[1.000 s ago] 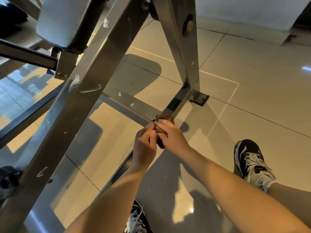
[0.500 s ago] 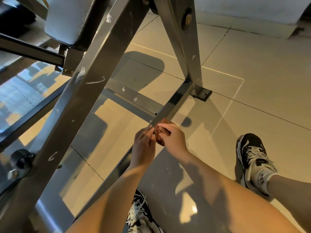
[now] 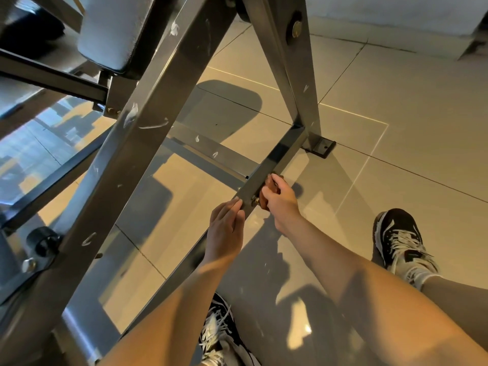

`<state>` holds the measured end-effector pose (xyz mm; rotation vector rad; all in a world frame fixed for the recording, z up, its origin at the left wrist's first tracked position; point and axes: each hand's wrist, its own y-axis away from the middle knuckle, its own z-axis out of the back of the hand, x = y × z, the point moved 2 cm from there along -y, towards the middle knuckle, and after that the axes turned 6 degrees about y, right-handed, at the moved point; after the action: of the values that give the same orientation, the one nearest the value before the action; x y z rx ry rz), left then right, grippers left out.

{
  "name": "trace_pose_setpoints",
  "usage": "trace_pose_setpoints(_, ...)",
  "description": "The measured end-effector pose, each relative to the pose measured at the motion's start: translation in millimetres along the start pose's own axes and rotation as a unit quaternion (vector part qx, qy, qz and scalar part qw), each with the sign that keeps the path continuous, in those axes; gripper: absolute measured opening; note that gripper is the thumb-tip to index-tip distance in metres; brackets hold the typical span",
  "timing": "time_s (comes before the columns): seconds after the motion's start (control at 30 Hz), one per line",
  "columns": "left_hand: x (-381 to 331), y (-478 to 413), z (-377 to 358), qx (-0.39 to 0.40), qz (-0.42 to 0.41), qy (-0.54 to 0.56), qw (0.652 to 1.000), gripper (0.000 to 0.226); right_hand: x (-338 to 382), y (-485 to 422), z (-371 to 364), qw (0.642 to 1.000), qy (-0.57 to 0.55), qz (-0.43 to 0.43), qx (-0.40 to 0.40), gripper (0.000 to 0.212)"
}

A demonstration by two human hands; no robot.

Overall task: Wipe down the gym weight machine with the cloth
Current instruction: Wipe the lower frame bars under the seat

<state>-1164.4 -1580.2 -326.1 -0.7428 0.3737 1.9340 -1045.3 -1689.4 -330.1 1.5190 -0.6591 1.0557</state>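
The weight machine's grey steel frame fills the left and top of the view, with a low base bar (image 3: pixel 274 159) running along the floor. My right hand (image 3: pixel 281 199) grips a small reddish-brown cloth (image 3: pixel 266 190) bunched against the right side of that bar, beside a brass bolt. My left hand (image 3: pixel 225 228) rests with straight fingers on the bar's left side, just below the cloth. Most of the cloth is hidden under my right fingers.
A thick slanted beam (image 3: pixel 126 143) with white scuffs crosses the left, under a padded seat (image 3: pixel 113 30). A black foot plate (image 3: pixel 320 146) anchors the upright to the glossy tiled floor. My two black-and-white sneakers (image 3: pixel 398 241) stand right and bottom centre.
My hands have parted slightly: the right one with the cloth slid up along the base bar's right side, exposing the brass bolt, while the left stayed lower on the bar. The view shifted a little.
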Motion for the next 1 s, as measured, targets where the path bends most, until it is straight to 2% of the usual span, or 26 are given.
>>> trace_pose_setpoints(0.1,-2,-3,-2,0.005,0.022,0.005,1.000,0.039,-6,14,-6,0.998,0.040,0.048,-0.011,0.034)
trace_pose_setpoints(0.2,-7,-4,-4,0.016,0.048,0.010,0.999,0.042,-6,20,-4,0.989,0.108,0.096,0.010,0.026)
trace_pose_setpoints(0.37,-17,-8,-5,0.049,0.112,0.049,0.991,0.044,26,12,5,0.996,0.079,0.026,0.016,0.024)
trace_pose_setpoints(0.47,-35,-12,5,0.050,0.133,0.173,0.975,0.045,39,25,11,0.994,0.095,0.042,0.044,0.021)
trace_pose_setpoints(0.53,-48,-14,11,0.071,0.155,0.278,0.945,0.044,49,37,14,0.995,0.063,0.065,0.046,0.021)
trace_pose_setpoints(0.6,-62,-17,18,0.090,0.155,0.328,0.928,0.043,61,45,16,0.995,0.030,0.075,0.051,0.021)
trace_pose_setpoints(0.7,-93,-5,36,0.035,0.142,0.384,0.912,0.037,81,64,8,0.992,-0.052,0.045,0.102,0.022)
trace_pose_setpoints(0.77,-104,2,48,-0.012,0.128,0.408,0.904,0.038,90,78,-2,0.987,-0.068,0.051,0.133,0.024)
trace_pose_setpoints(0.83,-113,13,61,-0.061,0.129,0.418,0.897,0.037,99,97,-6,0.984,-0.039,0.088,0.152,0.023)
trace_pose_setpoints(1.0,-143,32,106,-0.177,0.083,0.316,0.929,0.028,132,139,-3,0.965,0.063,0.206,0.152,0.023)
